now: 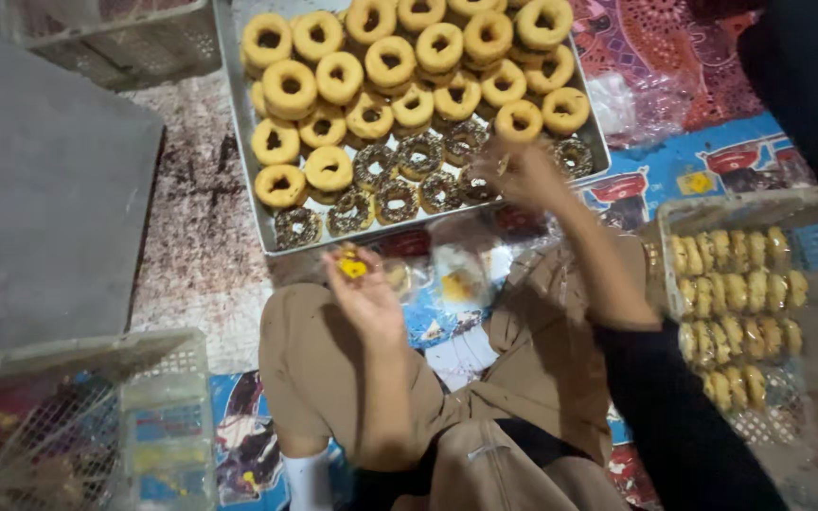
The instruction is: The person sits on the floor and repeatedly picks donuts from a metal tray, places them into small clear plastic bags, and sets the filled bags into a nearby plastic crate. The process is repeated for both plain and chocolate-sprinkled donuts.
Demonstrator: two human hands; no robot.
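A metal tray (239,142) on the floor holds several glazed ring donuts (390,59) stacked at the back and several chocolate-sprinkled donuts (397,201) along its near edge. My right hand (520,170) reaches over the tray's near right corner, fingers curled around a sprinkled donut (485,182). My left hand (362,289) is raised palm up just in front of the tray, pinching a small clear wrapper with a yellow label (351,266). More clear plastic wrappers (456,274) lie on my lap between the hands.
A plastic crate (759,203) at the right holds several wrapped donuts in rows. Another mesh crate (78,416) stands at the lower left, one more (115,43) at the top left. A grey board (40,199) lies left. A patterned mat (674,170) covers the floor.
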